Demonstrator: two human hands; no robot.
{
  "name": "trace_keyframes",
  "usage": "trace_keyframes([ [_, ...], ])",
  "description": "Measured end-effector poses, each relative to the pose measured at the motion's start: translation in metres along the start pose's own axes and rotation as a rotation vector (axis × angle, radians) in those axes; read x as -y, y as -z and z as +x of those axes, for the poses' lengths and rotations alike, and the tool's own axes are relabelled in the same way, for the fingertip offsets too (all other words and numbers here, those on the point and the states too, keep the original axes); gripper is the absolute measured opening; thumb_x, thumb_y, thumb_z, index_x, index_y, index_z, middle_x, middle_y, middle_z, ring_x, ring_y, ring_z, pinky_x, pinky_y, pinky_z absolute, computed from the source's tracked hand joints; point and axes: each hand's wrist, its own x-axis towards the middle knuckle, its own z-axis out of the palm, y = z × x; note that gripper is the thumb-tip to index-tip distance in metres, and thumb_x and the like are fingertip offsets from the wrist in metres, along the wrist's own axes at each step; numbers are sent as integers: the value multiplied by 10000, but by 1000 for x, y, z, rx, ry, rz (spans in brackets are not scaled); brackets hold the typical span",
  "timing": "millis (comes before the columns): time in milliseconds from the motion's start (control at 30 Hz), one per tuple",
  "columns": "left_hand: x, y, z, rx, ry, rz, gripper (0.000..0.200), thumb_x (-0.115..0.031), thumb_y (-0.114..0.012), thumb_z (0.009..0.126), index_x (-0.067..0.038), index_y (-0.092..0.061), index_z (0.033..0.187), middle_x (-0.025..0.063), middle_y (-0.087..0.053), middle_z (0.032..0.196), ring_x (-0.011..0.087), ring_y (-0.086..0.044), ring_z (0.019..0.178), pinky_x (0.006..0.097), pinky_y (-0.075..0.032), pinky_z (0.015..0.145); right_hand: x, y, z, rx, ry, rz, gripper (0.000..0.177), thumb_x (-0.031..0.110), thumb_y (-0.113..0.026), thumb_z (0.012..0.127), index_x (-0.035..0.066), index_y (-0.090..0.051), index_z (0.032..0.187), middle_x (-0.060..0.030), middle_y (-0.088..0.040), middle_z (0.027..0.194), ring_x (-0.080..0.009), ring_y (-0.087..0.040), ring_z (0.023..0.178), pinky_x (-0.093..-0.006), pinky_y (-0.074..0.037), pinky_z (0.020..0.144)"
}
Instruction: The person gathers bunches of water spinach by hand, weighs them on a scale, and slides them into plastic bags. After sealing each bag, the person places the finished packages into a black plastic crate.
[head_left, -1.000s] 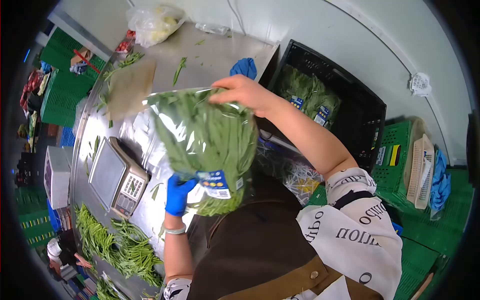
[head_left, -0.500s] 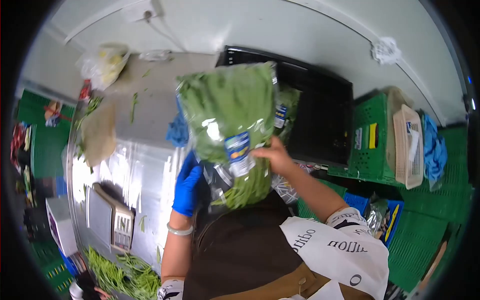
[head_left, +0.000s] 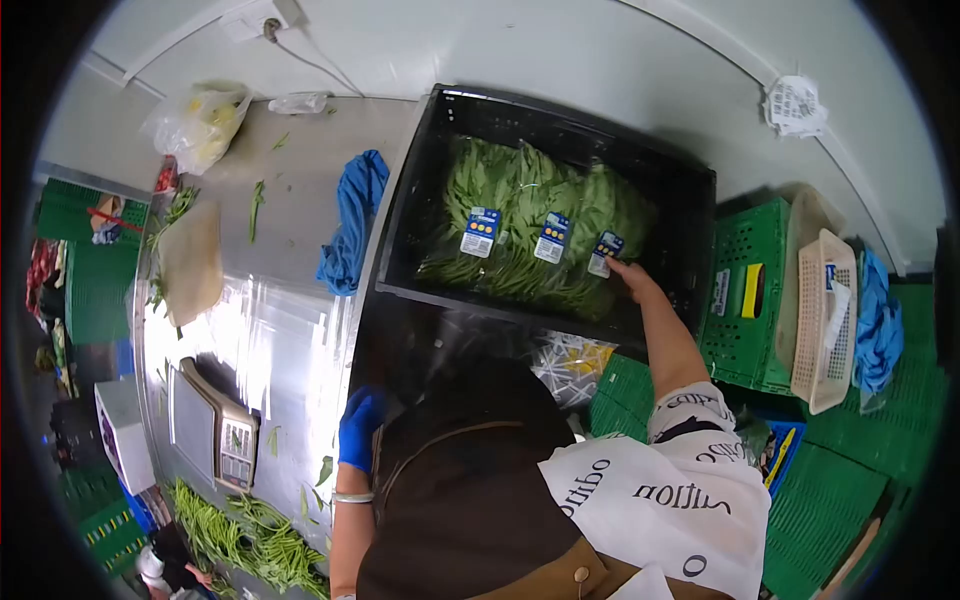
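Note:
A black crate [head_left: 540,108] holds a row of clear plastic bags of leafy greens, including a left bag [head_left: 475,195] and a middle bag [head_left: 540,195], each with a blue and white label. My bare right hand [head_left: 630,279] is at the right-hand bag of leafy greens [head_left: 612,205], thumb on its label and the other fingers hidden behind the bag's edge. By the front edge of the steel table [head_left: 290,330], my blue-gloved left hand [head_left: 359,428] is low beside my apron, fingers extended and nothing visible in it.
On the table are a scale [head_left: 212,425], a blue cloth [head_left: 352,225], a tan sheet [head_left: 192,262] and loose green stems [head_left: 250,540]. Green crates [head_left: 745,300] and a beige basket [head_left: 825,320] stand right of the black crate.
The bag of greens held up before me has moved away and right, down into the black crate, with my right hand still at it. My left hand has come away and dropped lower.

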Motion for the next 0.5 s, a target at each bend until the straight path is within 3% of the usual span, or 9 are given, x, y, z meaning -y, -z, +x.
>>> trace_keyframes([
  [33,2,6,-7,-45,4,11,398,-140,-521,910,-17,-474,1286,111,-618,1111,198,-612,950,307,-479,814,-2,-3,9,38,-16,46,930,470,-793,680,5,-360,1359,-148,-476,1331,-276,-440,1229,-457,-292,1037],
  [133,13,24,-20,-143,0,6,389,-155,-530,907,-25,-486,1271,106,-631,1081,204,-627,899,300,-485,782,-1,1,-1,-17,11,99,953,466,-797,675,-2,-342,1369,-139,-467,1342,-273,-420,1250,-422,-295,1045],
  [233,36,47,-24,-192,6,-63,386,-160,-543,899,-36,-495,1262,109,-633,1077,209,-629,882,297,-490,761,0,-11,-9,-25,419,-38,894,443,-798,679,-2,-390,1339,-134,-493,1317,-256,-443,1232,-372,-326,1026],
  [267,45,53,-26,-204,24,-84,385,-159,-546,897,-38,-497,1259,110,-634,1075,208,-629,880,296,-492,755,4,-18,-11,-13,470,-127,805,422,-793,689,10,-458,1294,-125,-535,1268,-234,-498,1171,-332,-358,997],
  [400,75,57,-39,-240,78,-320,336,-136,-555,886,-25,-540,1203,121,-636,1051,211,-630,885,293,-500,742,15,-50,11,288,652,-258,664,406,-777,714,26,-551,1209,-87,-599,1164,-209,-558,1063,-332,-399,957],
  [433,89,64,-34,-178,78,-318,347,-156,-549,902,-20,-526,1221,135,-629,1073,233,-624,918,326,-502,794,1,-47,51,221,669,-363,635,410,-760,733,28,-562,1199,-84,-603,1153,-203,-560,1056,-323,-407,945],
  [467,99,73,-35,-131,72,-322,360,-177,-544,919,-14,-512,1238,150,-622,1096,256,-619,952,358,-504,845,15,-45,21,244,514,-320,624,426,-746,745,29,-570,1193,-85,-604,1143,-201,-563,1047,-323,-408,943],
  [500,101,70,-41,-231,48,-356,352,-170,-567,910,-9,-529,1220,144,-628,1083,238,-626,941,339,-508,829,30,-39,2,271,517,-428,644,445,-743,744,33,-564,1206,-90,-606,1127,-210,-562,1048,-334,-411,938],
])
